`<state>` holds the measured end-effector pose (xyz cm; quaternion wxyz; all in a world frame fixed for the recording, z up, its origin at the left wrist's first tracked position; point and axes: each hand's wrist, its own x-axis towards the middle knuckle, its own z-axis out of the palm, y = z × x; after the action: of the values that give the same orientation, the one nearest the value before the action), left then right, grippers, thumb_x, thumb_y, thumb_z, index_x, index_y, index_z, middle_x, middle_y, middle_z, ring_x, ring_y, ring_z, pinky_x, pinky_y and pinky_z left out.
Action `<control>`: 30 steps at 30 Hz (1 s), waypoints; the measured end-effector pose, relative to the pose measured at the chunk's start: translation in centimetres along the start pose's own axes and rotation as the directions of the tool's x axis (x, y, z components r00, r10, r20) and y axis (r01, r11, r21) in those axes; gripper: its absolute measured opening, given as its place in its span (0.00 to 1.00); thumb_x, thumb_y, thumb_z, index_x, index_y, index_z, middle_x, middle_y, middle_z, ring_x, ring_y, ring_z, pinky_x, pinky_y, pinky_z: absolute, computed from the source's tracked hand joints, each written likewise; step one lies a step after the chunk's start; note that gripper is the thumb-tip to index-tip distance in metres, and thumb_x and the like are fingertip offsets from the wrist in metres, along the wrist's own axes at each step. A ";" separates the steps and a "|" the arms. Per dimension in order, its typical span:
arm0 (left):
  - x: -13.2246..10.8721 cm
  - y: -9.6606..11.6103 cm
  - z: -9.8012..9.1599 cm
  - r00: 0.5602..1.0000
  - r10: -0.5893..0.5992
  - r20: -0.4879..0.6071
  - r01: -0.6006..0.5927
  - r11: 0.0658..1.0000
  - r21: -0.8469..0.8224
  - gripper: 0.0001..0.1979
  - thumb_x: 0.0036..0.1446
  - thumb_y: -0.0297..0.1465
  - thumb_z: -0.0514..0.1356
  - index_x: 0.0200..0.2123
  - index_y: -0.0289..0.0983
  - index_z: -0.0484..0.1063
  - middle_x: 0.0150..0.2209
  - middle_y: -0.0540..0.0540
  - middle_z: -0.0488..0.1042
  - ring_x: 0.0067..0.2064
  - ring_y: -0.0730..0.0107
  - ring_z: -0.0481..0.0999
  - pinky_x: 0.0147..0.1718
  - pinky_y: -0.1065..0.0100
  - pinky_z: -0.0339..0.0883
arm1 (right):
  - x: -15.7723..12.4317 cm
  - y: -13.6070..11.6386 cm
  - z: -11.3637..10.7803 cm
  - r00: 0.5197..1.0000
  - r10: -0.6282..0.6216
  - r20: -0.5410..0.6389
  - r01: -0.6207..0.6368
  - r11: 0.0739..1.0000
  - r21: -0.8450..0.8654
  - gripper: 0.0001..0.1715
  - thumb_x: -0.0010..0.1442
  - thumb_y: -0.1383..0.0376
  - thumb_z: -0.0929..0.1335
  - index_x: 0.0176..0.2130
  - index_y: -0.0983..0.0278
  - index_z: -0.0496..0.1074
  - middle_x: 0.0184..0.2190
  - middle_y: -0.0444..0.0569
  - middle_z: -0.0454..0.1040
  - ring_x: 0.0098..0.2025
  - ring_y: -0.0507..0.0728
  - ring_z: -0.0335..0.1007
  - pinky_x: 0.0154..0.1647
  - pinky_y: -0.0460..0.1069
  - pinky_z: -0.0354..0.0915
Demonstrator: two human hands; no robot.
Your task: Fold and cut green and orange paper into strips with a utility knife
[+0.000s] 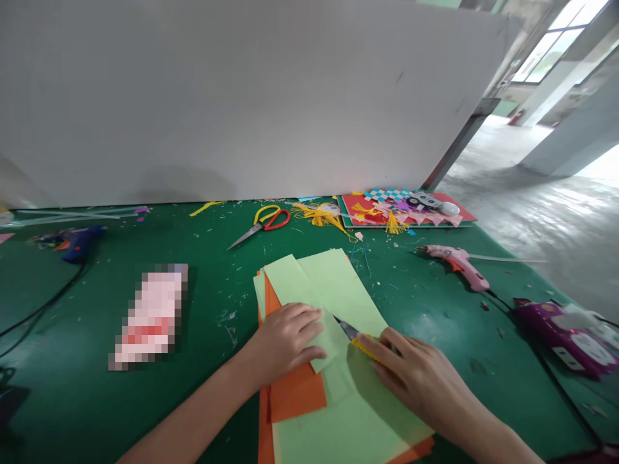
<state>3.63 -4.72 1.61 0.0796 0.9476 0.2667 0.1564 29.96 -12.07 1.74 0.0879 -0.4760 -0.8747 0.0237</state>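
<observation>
My left hand [287,338] presses down on a narrow piece of light green paper, with its fingers stretched out to the right. My right hand [413,370] is wrapped round a yellow craft knife [349,331], whose blade points up and to the left, just above or touching the paper. Under both hands lies a stack of light green sheets [338,277]. An orange sheet [297,396] lies partly under the narrow green piece, and more orange edges stick out below the stack. I cannot tell whether the blade tip touches the paper.
Scissors [261,224] with yellow and red handles lie beyond the stack. A pink glue gun [459,263] and a purple device [563,335] sit at the right, a blue glue gun [80,243] at the left. A blurred-out pink item [152,316] rests left. Red card [464,206] bears decorations.
</observation>
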 end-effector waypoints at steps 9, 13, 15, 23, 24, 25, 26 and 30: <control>-0.1 0.0 0.4 0.989 -0.146 0.030 0.148 0.984 -0.102 0.25 0.58 0.48 0.55 0.53 0.38 0.65 0.58 0.38 0.64 0.63 0.53 0.59 0.58 0.54 0.61 | 0.8 0.7 -0.2 0.999 -0.034 -0.023 0.034 0.999 -0.005 0.20 0.65 0.67 0.59 0.55 0.60 0.65 0.33 0.48 0.70 0.30 0.53 0.71 0.28 0.46 0.66; -0.1 -0.1 0.4 0.988 -0.149 0.047 0.153 0.983 -0.103 0.26 0.57 0.49 0.55 0.53 0.38 0.65 0.58 0.38 0.64 0.63 0.54 0.58 0.58 0.54 0.60 | 1.4 0.9 -0.1 1.000 -0.025 0.003 0.025 1.000 -0.002 0.21 0.64 0.67 0.60 0.56 0.59 0.65 0.34 0.47 0.70 0.31 0.53 0.71 0.29 0.47 0.66; -0.1 -0.1 0.4 0.990 -0.139 0.039 0.142 0.984 -0.104 0.28 0.57 0.50 0.54 0.53 0.37 0.66 0.58 0.38 0.65 0.63 0.53 0.58 0.59 0.54 0.60 | 1.7 0.9 -0.1 1.000 -0.016 0.019 0.016 1.000 -0.004 0.21 0.64 0.66 0.61 0.56 0.57 0.65 0.34 0.47 0.69 0.30 0.53 0.71 0.29 0.47 0.66; -0.3 -0.3 0.6 0.988 -0.141 0.063 0.147 0.982 -0.114 0.29 0.57 0.50 0.53 0.54 0.37 0.65 0.59 0.37 0.63 0.64 0.54 0.55 0.59 0.53 0.59 | 2.5 1.1 0.1 0.999 -0.015 0.034 0.015 1.000 -0.006 0.23 0.65 0.66 0.61 0.58 0.57 0.63 0.35 0.47 0.69 0.29 0.52 0.69 0.29 0.47 0.65; -0.4 -0.3 0.6 0.988 -0.143 0.062 0.149 0.981 -0.120 0.29 0.57 0.51 0.53 0.54 0.37 0.65 0.60 0.38 0.63 0.64 0.54 0.55 0.59 0.53 0.59 | 2.6 1.1 0.1 0.999 -0.017 0.028 0.017 1.000 -0.008 0.23 0.65 0.66 0.61 0.58 0.57 0.63 0.34 0.47 0.69 0.28 0.52 0.69 0.29 0.47 0.65; -0.4 -0.3 0.5 0.988 -0.143 0.062 0.150 0.981 -0.124 0.29 0.57 0.50 0.53 0.54 0.37 0.65 0.60 0.38 0.63 0.64 0.54 0.55 0.59 0.54 0.59 | 2.6 1.1 0.1 1.000 -0.017 0.024 0.017 1.000 -0.011 0.23 0.65 0.66 0.61 0.58 0.57 0.63 0.34 0.47 0.69 0.28 0.52 0.69 0.29 0.47 0.65; -0.4 -0.3 0.5 0.988 -0.143 0.062 0.150 0.981 -0.125 0.29 0.56 0.50 0.54 0.54 0.37 0.65 0.60 0.38 0.63 0.64 0.54 0.55 0.59 0.54 0.59 | 2.6 1.1 0.2 1.000 -0.016 0.020 0.016 1.000 -0.013 0.23 0.65 0.66 0.61 0.58 0.57 0.63 0.34 0.47 0.69 0.28 0.52 0.69 0.29 0.47 0.65; -0.2 -0.3 0.3 0.992 -0.111 0.065 0.118 0.987 -0.112 0.29 0.57 0.50 0.54 0.54 0.37 0.65 0.60 0.36 0.63 0.64 0.52 0.57 0.58 0.52 0.60 | 2.3 1.0 0.2 1.000 -0.023 0.005 0.023 1.000 -0.020 0.22 0.65 0.66 0.61 0.58 0.59 0.64 0.34 0.47 0.69 0.29 0.52 0.70 0.29 0.47 0.66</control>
<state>3.42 -4.64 1.22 0.1510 0.9288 0.3087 0.1390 29.48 -9.58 1.76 0.0811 -0.4667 -0.8806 0.0150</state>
